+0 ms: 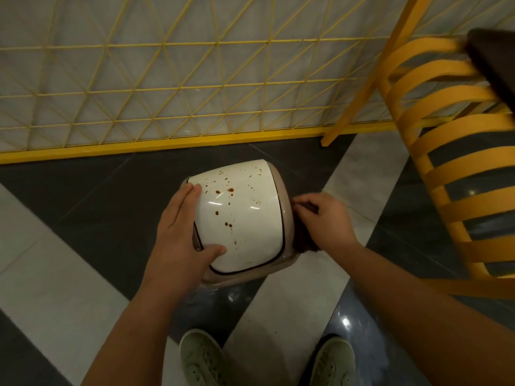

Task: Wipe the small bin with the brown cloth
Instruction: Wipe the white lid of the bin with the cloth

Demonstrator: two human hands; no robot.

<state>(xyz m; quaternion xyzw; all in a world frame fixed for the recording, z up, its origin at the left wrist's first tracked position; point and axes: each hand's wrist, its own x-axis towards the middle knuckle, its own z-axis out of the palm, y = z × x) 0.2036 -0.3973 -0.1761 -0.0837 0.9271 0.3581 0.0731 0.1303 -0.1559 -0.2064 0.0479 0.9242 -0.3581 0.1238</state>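
Observation:
The small bin (245, 218) stands on the floor in the middle of the head view, a beige body with a domed white lid spattered with brown spots. My left hand (184, 229) grips the lid's left edge, thumb on the front and fingers over the top. My right hand (323, 218) presses the brown cloth (303, 240) against the bin's right side. Only a dark strip of the cloth shows between hand and bin; the hand hides the remainder.
A yellow slatted chair (451, 174) stands close on the right, one leg reaching the floor near the bin. A yellow wire-mesh fence (167, 79) with a yellow base rail runs behind the bin. My two green shoes (203, 360) are at the bottom on glossy dark and light tiles.

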